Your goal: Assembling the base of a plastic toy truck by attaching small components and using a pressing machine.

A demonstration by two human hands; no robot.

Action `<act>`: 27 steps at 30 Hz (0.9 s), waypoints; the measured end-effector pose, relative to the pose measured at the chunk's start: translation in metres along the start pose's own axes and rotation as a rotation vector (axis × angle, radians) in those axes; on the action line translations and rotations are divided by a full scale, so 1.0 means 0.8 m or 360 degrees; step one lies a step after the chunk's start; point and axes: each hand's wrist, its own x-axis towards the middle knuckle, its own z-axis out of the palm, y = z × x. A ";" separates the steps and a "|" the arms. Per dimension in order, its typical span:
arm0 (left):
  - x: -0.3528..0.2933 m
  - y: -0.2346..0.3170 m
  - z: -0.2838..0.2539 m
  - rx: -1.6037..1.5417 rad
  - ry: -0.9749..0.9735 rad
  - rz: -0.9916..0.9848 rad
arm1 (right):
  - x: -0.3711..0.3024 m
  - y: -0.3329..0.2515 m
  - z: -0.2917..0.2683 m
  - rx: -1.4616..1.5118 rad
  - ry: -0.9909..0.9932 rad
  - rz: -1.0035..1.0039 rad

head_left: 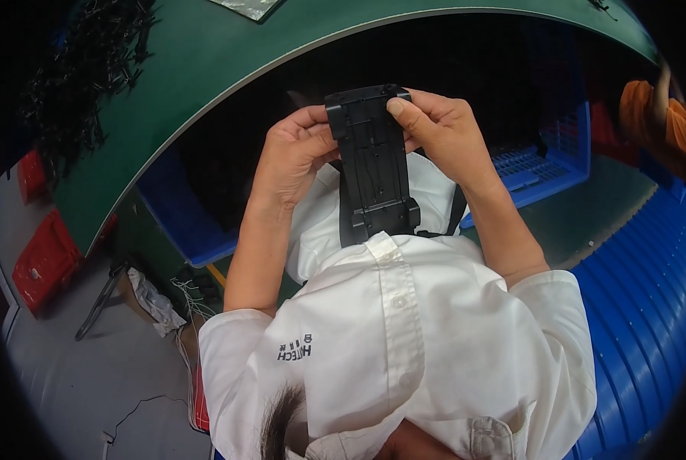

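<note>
A long black plastic chassis (pixel 373 157), with raised ribs and a wider block at each end, is held up in front of my lap. My left hand (pixel 298 149) pinches its far left edge between thumb and fingers. At the far right corner my right hand (pixel 444 132) grips it, the thumb pressed on the upper face and the fingers behind. The chassis's near end reaches down to my white shirt front. What lies behind the chassis is hidden.
A green table (pixel 228 57) curves across the far side, with a heap of small black parts (pixel 90 77) at its left. Blue plastic crates (pixel 542 172) stand below it. Red bins (pixel 47 261) are at left; another person's orange garment (pixel 642 111) shows at right.
</note>
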 end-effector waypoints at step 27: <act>-0.004 -0.006 -0.016 -0.0057 -0.0113 -0.0079 | -0.004 0.003 0.001 -0.0199 -0.0055 0.0014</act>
